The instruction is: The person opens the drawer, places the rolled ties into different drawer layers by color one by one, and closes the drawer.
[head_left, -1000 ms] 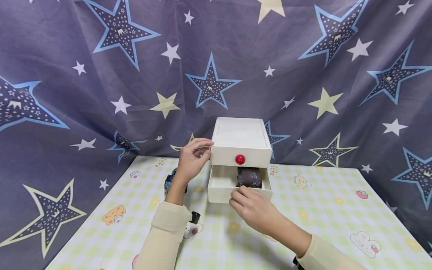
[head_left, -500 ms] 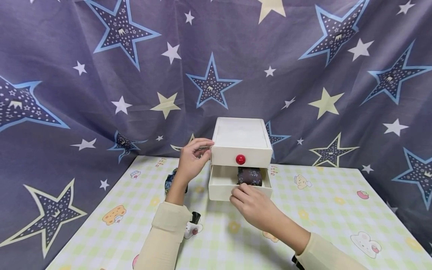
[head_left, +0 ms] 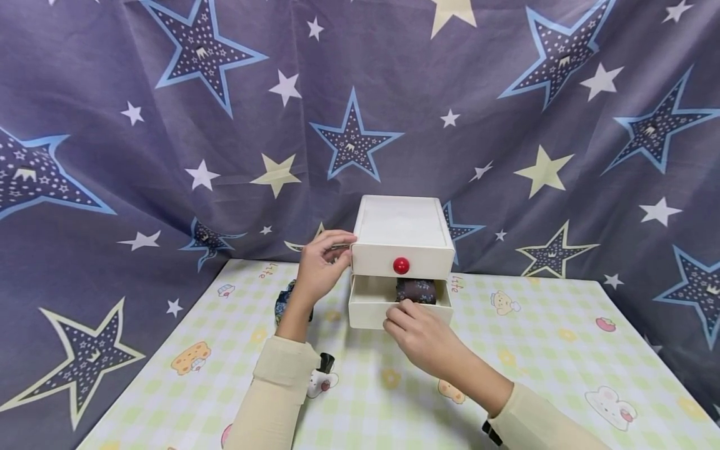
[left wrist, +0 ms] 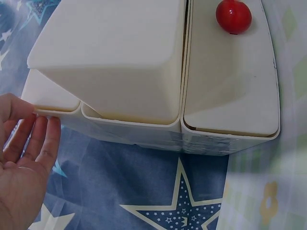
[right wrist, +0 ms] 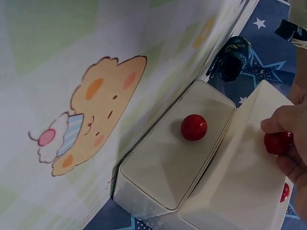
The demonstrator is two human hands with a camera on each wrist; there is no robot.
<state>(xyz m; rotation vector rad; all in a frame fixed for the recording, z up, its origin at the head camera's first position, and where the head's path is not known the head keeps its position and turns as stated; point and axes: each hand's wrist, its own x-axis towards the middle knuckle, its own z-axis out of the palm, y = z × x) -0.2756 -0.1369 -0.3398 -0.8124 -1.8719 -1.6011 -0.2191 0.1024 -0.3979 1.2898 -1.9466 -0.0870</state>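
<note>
The small cream plastic two-drawer cabinet stands at the back of the checked cartoon-print tablecloth, and everything else is placed from it. The left hand rests against the cabinet's left wall near its top edge; the wrist view shows the fingers straight and lightly pressed to the plastic, gripping nothing, so it reads as a brace. The right hand is at the front of the lower drawer, and the right wrist view shows its fingers pinching that drawer's red round knob. The drawer is partly out, with a dark patterned rolled cloth lying inside it, right of centre and below the upper drawer's red knob. The step in hand looks like sliding the lower drawer shut; the next move calls for a straight push toward the cabinet while the left hand keeps the body from sliding back. Against the picture a second ago the drawer front sits closer in under the upper drawer and less of the cloth shows, while the left hand has not shifted. A second dark rolled cloth lies left of the cabinet, behind the left wrist.
</note>
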